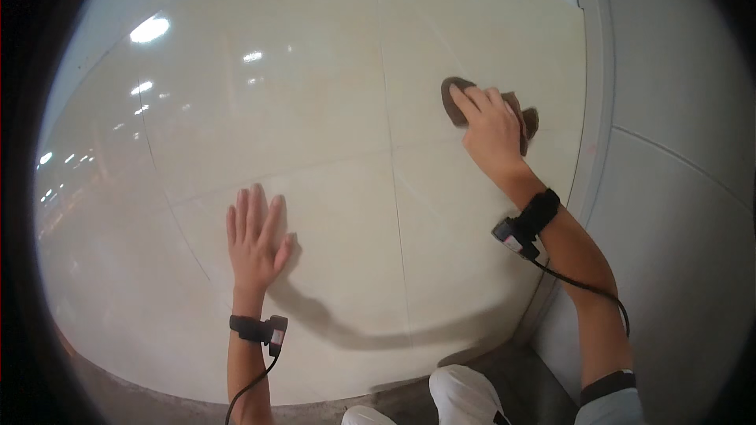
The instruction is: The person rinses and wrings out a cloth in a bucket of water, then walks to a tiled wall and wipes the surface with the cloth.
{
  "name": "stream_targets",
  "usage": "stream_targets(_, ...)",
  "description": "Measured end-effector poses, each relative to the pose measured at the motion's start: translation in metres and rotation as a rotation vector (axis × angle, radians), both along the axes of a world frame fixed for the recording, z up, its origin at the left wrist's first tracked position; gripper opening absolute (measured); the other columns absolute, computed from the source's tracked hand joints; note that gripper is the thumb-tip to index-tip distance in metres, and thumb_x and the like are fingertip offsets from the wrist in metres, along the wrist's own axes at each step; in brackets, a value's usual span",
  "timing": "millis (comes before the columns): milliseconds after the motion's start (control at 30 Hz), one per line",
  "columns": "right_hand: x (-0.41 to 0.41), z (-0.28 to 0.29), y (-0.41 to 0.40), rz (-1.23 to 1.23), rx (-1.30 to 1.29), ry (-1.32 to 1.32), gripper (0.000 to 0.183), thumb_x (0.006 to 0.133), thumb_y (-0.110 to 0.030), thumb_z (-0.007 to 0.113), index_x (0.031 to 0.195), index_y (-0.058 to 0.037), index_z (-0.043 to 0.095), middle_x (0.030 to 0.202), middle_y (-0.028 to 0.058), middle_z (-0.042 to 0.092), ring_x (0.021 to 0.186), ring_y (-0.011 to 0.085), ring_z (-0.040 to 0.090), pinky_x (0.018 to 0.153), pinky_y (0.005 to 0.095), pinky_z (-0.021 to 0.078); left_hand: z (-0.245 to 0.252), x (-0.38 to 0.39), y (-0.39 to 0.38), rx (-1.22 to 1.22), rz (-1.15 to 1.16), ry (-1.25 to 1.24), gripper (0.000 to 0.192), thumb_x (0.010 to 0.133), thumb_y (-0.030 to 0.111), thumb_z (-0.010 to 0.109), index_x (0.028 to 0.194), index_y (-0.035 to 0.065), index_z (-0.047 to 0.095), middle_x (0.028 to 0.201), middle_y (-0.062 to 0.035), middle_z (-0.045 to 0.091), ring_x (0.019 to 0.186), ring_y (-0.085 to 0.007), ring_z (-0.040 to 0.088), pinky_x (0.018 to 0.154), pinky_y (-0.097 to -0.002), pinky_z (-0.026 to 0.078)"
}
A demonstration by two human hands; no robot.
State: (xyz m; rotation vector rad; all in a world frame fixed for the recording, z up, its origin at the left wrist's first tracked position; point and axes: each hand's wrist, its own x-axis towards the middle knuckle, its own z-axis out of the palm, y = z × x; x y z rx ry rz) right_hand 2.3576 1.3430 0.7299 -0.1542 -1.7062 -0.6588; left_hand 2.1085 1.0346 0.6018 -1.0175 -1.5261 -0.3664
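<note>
My right hand (490,127) is at the upper right, shut on a brown cloth (456,111) that it presses against a glossy cream tiled surface (331,100). Parts of the cloth stick out on both sides of the hand; the rest is hidden under the palm. At the lower left, my left hand (255,245) lies flat on the same tiles with its fingers spread and nothing in it. Each wrist bears a black strap with a small device and a cable.
A grey frame (596,130) edges the tiles on the right, beside grey panels (679,200). Thin joints cross the tiles, and lamps reflect in them at the left. My knees (463,392) in white trousers are at the bottom, over a dark floor (514,375).
</note>
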Motion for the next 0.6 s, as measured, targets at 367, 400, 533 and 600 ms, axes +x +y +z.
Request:
stream_targets(367,0.044,-0.037,-0.032,-0.095,-0.133,0.005,0.049,0.069,0.007,0.057,0.115,-0.0097,0.063,0.103,0.0031,0.06,0.096,0.0256,0.053,0.079,0.0373,0.0481,-0.034,0.048,-0.023,-0.041,-0.001,-0.027,0.056,0.09,0.043,0.049,0.138,0.0156,0.049,0.149,-0.0164,0.035,0.139,-0.0374,0.029,0.11,-0.0542,0.024)
stream_targets(400,0.049,-0.038,-0.029,-0.07,-0.06,0.029,0.049,0.07,0.007,0.057,0.116,-0.0101,0.063,0.103,0.0031,0.06,0.096,0.0257,0.053,0.079,0.0372,0.0483,-0.037,0.052,-0.021,-0.046,-0.009,-0.024,0.056,0.089,0.043,0.049,0.139,0.0156,0.049,0.149,-0.0164,0.035,0.139,-0.0374,0.029,0.11,-0.0542,0.024)
stream_targets(533,0.065,-0.049,-0.017,-0.034,-0.062,0.02,0.05,0.07,0.006,0.057,0.117,-0.0112,0.062,0.105,0.0028,0.059,0.097,0.0259,0.053,0.079,0.0376,0.0491,-0.043,0.065,-0.01,-0.018,-0.015,0.005,0.056,0.089,0.041,0.05,0.139,0.0154,0.049,0.149,-0.0164,0.035,0.139,-0.0373,0.03,0.11,-0.0542,0.024)
stream_targets(600,0.071,-0.055,-0.01,-0.038,-0.088,0.011,0.05,0.07,0.006,0.057,0.117,-0.0114,0.062,0.105,0.0029,0.058,0.097,0.0259,0.053,0.08,0.0376,0.0489,-0.049,0.071,-0.004,-0.02,-0.023,0.003,0.056,0.089,0.04,0.051,0.139,0.0155,0.049,0.149,-0.0162,0.036,0.139,-0.0371,0.03,0.11,-0.0542,0.024)
